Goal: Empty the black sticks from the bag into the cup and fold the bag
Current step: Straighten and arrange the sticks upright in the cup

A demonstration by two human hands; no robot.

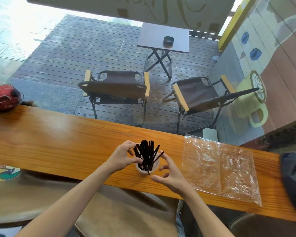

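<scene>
While I look down from the head camera, I see the cup [147, 168] standing upright on the wooden counter [58, 139], a little below the middle of the view. The black sticks [146, 154] stand inside the cup in a loose bundle, and they fan out toward 12 and 1 o'clock above its rim. My left hand [122, 157] is at 9 o'clock of the cup; its fingers are curled around the upper part of the bundle and its fingertips touch the sticks, so it holds them together, though I cannot tell how firmly. My right hand [171, 175] is at 4 o'clock of the cup, just beside it, with the fingers spread and gently bent; it holds nothing, and I cannot tell if any finger touches the cup wall. The bag [220, 168], of clear plastic, lies flat and unfolded on the counter at 3 o'clock of the cup, apart from my right hand, and it looks empty. At 9 o'clock, far on the counter's end, a red helmet [3, 96] rests. Behind the counter, at 12 o'clock, two folding chairs [116, 89] stand on a dark deck, and further away a small folding table [162, 38] carries an ashtray [168, 41].
</scene>
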